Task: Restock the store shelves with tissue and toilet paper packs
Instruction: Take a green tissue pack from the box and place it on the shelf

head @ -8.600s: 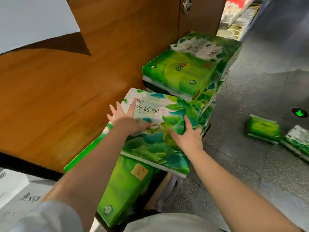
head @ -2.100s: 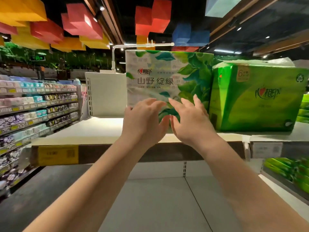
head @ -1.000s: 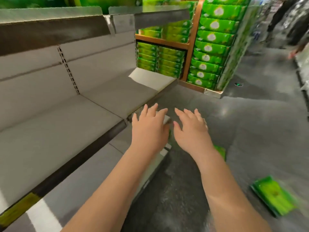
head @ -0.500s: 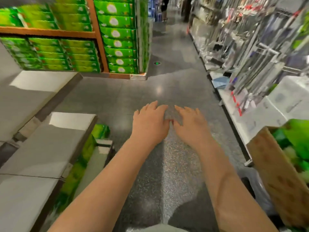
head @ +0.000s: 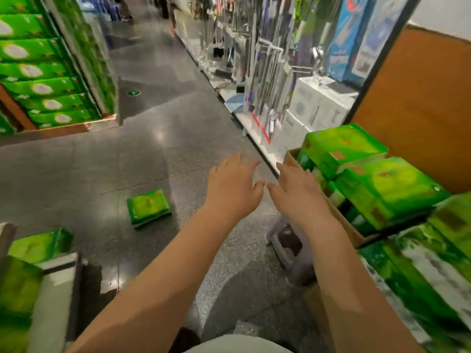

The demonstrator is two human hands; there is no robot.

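My left hand and my right hand are stretched out side by side over the dark floor, fingers spread, holding nothing. Just right of my right hand a cardboard box holds stacked green tissue packs, with another green pack on top behind. A leaf-printed green and white pack lies at the lower right. One small green pack lies alone on the floor to the left of my hands.
More green packs sit on a low shelf edge at the lower left. A tall display of green packs stands at the far left. Hanging tools and white boxes line the right of the aisle. A wooden panel rises behind the box.
The view has swung right from the shelves along the aisle to the box of packs. Both hands stay empty and outstretched, now close to the box's left edge.
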